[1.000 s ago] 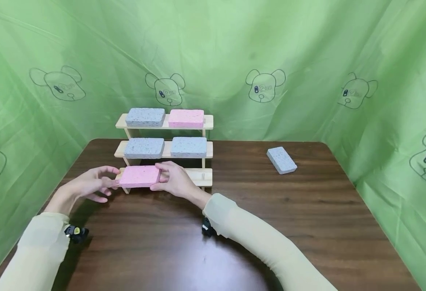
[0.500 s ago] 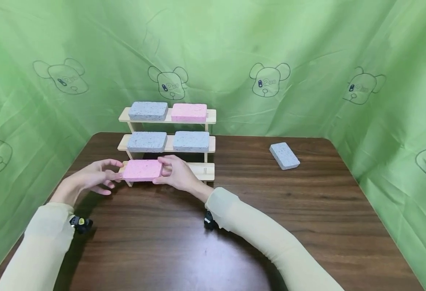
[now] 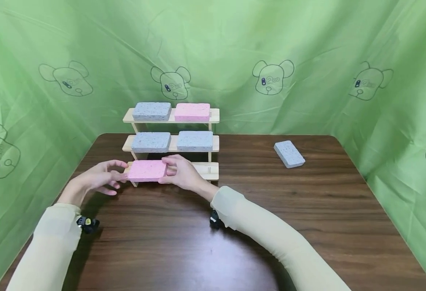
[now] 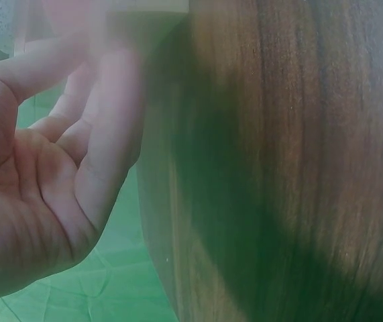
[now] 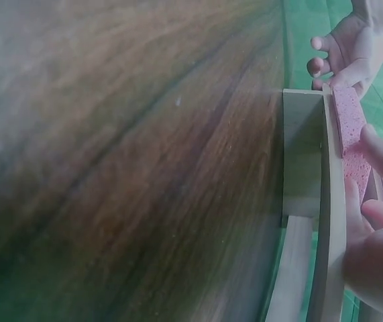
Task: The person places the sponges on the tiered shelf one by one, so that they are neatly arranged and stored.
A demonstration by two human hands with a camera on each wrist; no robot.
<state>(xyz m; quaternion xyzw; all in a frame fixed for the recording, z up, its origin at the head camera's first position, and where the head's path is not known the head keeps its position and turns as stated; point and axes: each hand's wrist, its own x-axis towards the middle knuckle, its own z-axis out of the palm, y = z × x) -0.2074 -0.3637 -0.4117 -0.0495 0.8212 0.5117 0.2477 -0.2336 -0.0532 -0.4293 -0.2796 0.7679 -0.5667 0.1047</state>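
A pink sponge lies flat on the left part of the lowest board of a three-tier wooden rack. At its right end my right hand pinches it between thumb and fingers. My left hand is at the sponge's left end, its fingers loosely extended and its fingertips at the edge of sponge and board. In the right wrist view the pink sponge sits against the board, with the left hand beyond it. The left wrist view shows the left palm facing the rack, its fingertips blurred.
The middle board holds two blue-grey sponges. On the top board are a blue-grey sponge and a pink sponge. Another blue-grey sponge lies on the brown wooden table at right. Green cloth surrounds the table.
The whole scene shifts slightly right and up in the head view as the camera moves. Both hands keep their places at the pink sponge, which shows no clear movement on the board.
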